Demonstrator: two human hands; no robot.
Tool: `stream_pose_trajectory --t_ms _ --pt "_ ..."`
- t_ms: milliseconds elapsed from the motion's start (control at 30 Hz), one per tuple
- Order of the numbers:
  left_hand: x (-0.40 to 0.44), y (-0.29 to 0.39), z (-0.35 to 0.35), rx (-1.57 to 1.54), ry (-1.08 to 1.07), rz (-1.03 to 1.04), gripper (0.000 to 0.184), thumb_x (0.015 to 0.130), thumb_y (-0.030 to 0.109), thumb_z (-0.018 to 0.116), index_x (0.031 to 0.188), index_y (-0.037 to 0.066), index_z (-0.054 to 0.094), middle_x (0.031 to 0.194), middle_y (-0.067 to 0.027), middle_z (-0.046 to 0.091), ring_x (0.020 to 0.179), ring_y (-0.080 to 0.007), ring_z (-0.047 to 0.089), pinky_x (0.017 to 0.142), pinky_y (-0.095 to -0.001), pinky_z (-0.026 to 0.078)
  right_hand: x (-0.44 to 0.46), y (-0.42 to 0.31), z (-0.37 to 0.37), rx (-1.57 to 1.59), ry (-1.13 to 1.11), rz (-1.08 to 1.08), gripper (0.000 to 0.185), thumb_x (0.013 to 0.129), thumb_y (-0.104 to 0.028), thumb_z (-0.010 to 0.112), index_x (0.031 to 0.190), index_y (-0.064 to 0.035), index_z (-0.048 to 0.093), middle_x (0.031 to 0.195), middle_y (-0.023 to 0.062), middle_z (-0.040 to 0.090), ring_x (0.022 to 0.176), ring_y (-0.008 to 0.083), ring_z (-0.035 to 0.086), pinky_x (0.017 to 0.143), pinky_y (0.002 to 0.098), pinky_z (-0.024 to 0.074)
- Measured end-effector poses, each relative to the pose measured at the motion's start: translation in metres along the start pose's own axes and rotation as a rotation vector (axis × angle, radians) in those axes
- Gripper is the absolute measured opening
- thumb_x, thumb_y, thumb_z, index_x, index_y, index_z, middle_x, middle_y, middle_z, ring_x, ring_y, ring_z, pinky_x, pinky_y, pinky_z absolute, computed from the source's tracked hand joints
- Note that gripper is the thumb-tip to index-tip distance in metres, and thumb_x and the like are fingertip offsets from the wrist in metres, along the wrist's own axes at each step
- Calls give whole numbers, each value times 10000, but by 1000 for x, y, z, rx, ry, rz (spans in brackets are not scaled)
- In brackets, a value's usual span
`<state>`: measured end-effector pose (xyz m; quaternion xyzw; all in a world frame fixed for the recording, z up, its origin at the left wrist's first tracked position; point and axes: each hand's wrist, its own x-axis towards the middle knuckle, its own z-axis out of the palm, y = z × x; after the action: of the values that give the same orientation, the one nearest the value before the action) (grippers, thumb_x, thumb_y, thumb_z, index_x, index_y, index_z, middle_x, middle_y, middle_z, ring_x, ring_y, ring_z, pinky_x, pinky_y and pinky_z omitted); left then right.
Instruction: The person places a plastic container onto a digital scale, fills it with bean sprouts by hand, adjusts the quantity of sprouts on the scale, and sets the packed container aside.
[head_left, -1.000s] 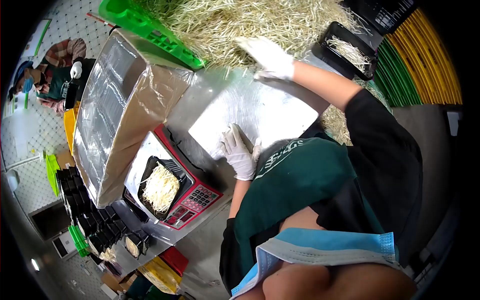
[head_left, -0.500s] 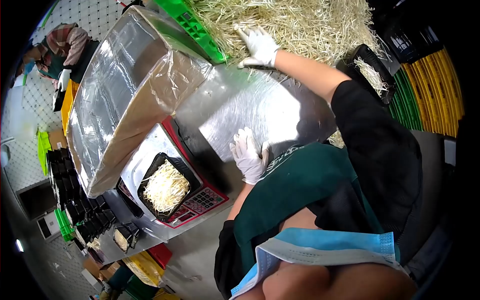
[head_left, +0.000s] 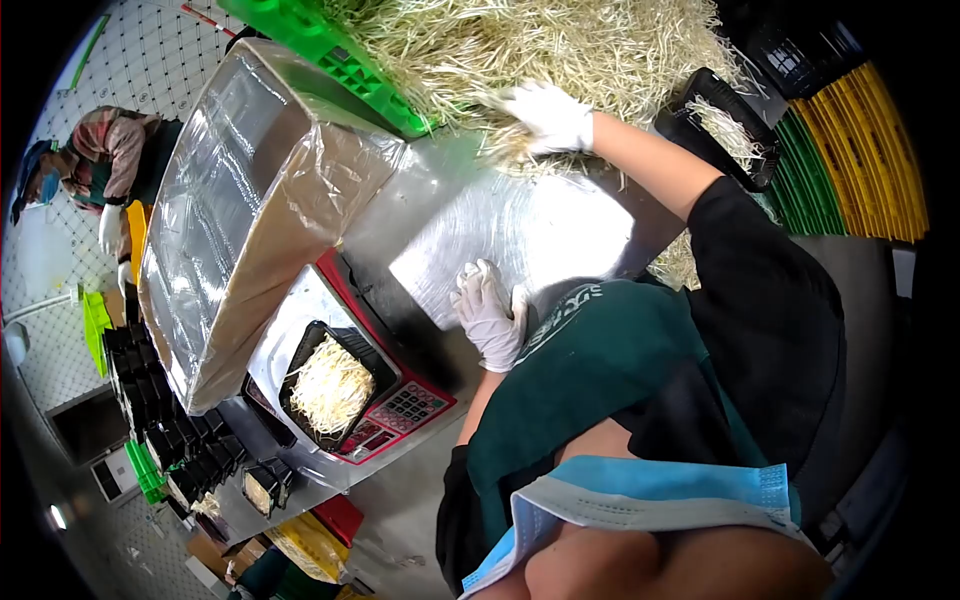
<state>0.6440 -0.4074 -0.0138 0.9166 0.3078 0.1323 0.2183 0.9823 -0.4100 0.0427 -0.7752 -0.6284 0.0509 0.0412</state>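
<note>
White-gloved right hand (head_left: 557,118) is on the loose pale sprout heap (head_left: 560,42), grip too blurry to tell; white-gloved left hand (head_left: 489,322) sits spread this side of it.

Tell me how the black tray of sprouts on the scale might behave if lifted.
The black tray looks thin-walled, so it may flex. Its sprouts are heaped loose and uncovered, so some could spill if tilted. Sitting flat on the scale, it seems unlikely to roll.
</note>
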Motion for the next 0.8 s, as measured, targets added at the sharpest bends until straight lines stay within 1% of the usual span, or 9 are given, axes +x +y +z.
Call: stream_pose_trajectory --t_ms 100,167,233,300,367,500,567,700,800 --pt "-1 1 0 9 17 34 689 759 283 656 1358 45 413 1356 -169 412 1289 -364 348 1086 -508 213 35 -6 -1 86 167 -7 1044 659 -535 734 1477 -169 198 1438 137 364 1312 340 360 1121 470 211" --pt "-1 -1 1 14 60 53 683 758 288 660 1347 36 422 1323 -167 438 1266 -359 370 1078 -500 218 34 -13 1 95 204 5 949 652 -627 674 1409 -145 367 1338 163 452 1228 352 433 1058 462 298" --pt "4 -2 1 14 81 116 630 784 241 664 1326 12 440 1247 -176 502 1201 -348 446 1033 -458 308 16 -14 -4 245 -243 261 809 683 -636 643 1297 -130 499 1221 145 520 1175 339 471 984 464 370" --pt "7 -12 19 -558 165 -137 546 826 172 649 1303 -11 457 1174 -192 552 1117 -339 518 960 -407 398 -24 -2 18 69 -48 -1 756 724 -658 595 1232 -101 538 1228 148 522 1153 319 485 959 463 385" --pt "48 3 6 -439 215 69 480 890 136 595 1306 -39 430 1145 -216 560 1060 -326 542 928 -392 426 -55 14 33 99 455 -210 776 724 -624 629 1267 -82 510 1335 174 460 1175 335 469 1005 448 355" --pt "163 30 13 -174 299 496 669 862 147 626 1383 -92 281 1388 -303 356 1281 -430 371 1077 -435 306 -113 24 -5 575 572 335 845 717 -534 698 1362 -73 405 1436 185 358 1314 350 349 1096 439 269" --pt "216 45 25 -90 268 517 795 849 326 639 1403 -88 248 1435 -303 284 1338 -442 266 1114 -484 192 -129 40 29 518 640 627 914 721 -494 716 1396 -11 333 1449 214 326 1347 348 303 1111 397 254" --pt "273 111 44 -171 -76 -14 981 818 527 606 1453 -37 114 1506 -278 120 1403 -402 128 1132 -456 132 -114 34 56 904 843 791 1047 725 -372 761 1446 52 132 1506 227 176 1393 307 213 1147 341 172" --pt "285 136 73 -280 -73 0 983 810 518 588 1474 27 55 1532 -236 -2 1355 -491 188 1119 -495 195 -87 30 55 1137 829 832 1061 739 -136 752 1445 73 -12 1523 243 60 1418 267 75 1143 308 112"
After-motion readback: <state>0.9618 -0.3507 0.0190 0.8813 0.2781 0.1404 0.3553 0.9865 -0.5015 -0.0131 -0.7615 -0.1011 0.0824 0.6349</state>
